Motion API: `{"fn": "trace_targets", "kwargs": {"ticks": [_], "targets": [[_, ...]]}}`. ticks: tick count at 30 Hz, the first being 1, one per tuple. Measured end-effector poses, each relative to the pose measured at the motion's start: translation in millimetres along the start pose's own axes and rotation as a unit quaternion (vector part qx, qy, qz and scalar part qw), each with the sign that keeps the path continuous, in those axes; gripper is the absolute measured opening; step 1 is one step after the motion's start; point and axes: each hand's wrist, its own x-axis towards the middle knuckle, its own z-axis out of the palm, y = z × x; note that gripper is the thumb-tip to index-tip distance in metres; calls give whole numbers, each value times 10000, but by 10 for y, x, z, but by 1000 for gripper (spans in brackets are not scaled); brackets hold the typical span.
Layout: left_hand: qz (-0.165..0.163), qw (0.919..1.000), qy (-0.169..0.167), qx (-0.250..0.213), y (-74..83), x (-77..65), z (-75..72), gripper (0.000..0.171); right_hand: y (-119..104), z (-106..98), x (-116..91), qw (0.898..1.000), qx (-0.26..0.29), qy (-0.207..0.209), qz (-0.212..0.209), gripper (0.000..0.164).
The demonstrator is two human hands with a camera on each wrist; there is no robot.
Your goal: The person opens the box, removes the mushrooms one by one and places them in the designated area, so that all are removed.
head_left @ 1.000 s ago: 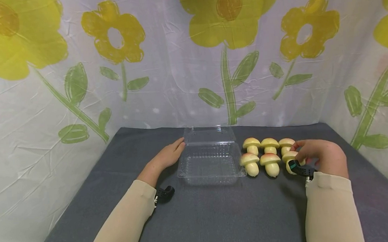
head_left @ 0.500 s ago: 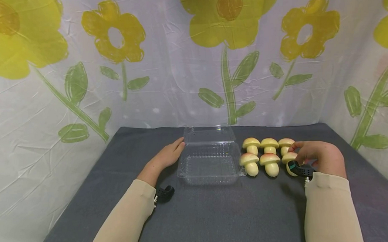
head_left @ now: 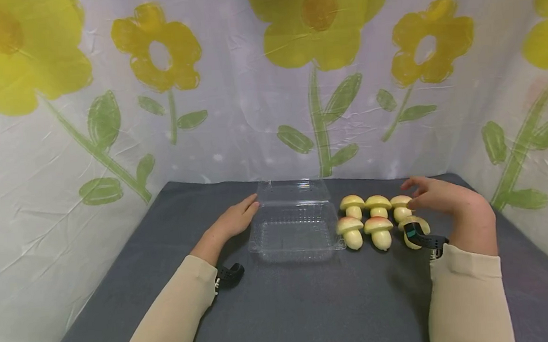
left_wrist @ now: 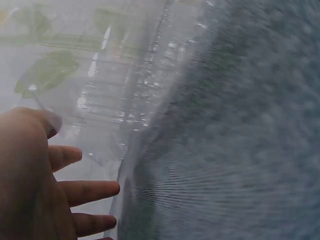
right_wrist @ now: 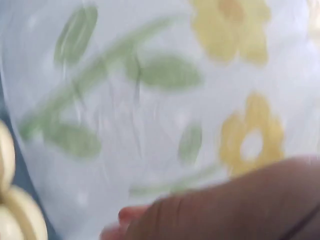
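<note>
A clear plastic clamshell container [head_left: 297,237] stands with its lid [head_left: 293,192] raised at the back; nothing shows inside it. My left hand [head_left: 233,220] rests along its left side, fingers extended; in the left wrist view the fingers [left_wrist: 90,192] are spread near the clear plastic. To the container's right are several cream toy mushrooms in two rows of three, such as the front-left one [head_left: 351,234] and the front-middle one [head_left: 379,233]. My right hand [head_left: 450,197] hovers above the right end, fingers loosely bent, holding nothing visible. The wrist camera partly hides the front-right mushroom [head_left: 421,227].
A dark grey cloth [head_left: 311,310] covers the table. Behind and at both sides hangs a white curtain [head_left: 245,89] printed with yellow flowers. The front-left mushroom sits close to the container's right edge.
My right hand has lifted up and away from the right-end mushrooms, its fingers now higher. The mushrooms stay in place. My left hand keeps its place at the container.
</note>
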Motion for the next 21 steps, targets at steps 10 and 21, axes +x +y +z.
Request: {"fn": "trace_targets", "kwargs": {"ticks": [10, 21], "targets": [[-176, 9607, 2184, 1706, -174, -58, -355, 66, -683, 680, 886, 9302, -2198, 2881, -583, 63], [-381, 9677, 1777, 1748, -211, -54, -376, 75, -626, 1103, 1189, 9363, -2220, 2717, -166, 75]]}}
